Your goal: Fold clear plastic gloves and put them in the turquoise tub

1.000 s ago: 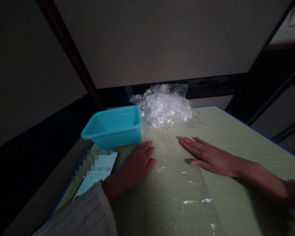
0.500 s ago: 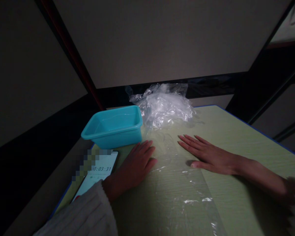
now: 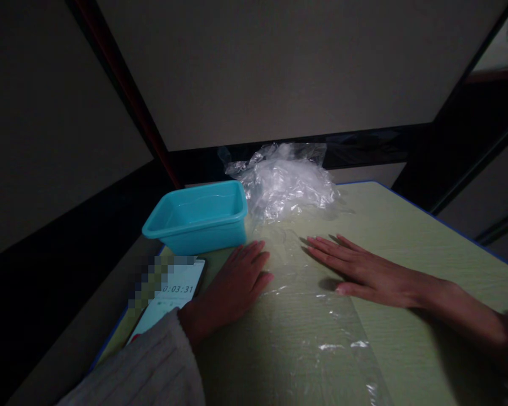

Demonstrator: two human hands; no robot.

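A clear plastic bag (image 3: 317, 332) lies spread flat along the table, running toward me between my hands. My left hand (image 3: 237, 285) rests palm down at its left side, fingers stretched forward, just in front of the turquoise basin. On the other side, my right hand (image 3: 364, 273) is palm down with its fingers extended near the bag's right edge. Shadow under the right fingertips and thumb shows a small gap above the surface. Neither hand grips anything. Behind the flat part sits a crumpled heap of clear plastic (image 3: 285, 183); whether the two join is unclear.
The turquoise basin (image 3: 207, 234) stands at the back left of the green table (image 3: 423, 248). A phone (image 3: 175, 299) showing a timer lies beside my left wrist, partly under the sleeve. A pale panel wall (image 3: 288, 73) rises behind the table.
My right hand has lifted slightly off the plastic and shifted a little to the right. My left hand stays where it was on the table.
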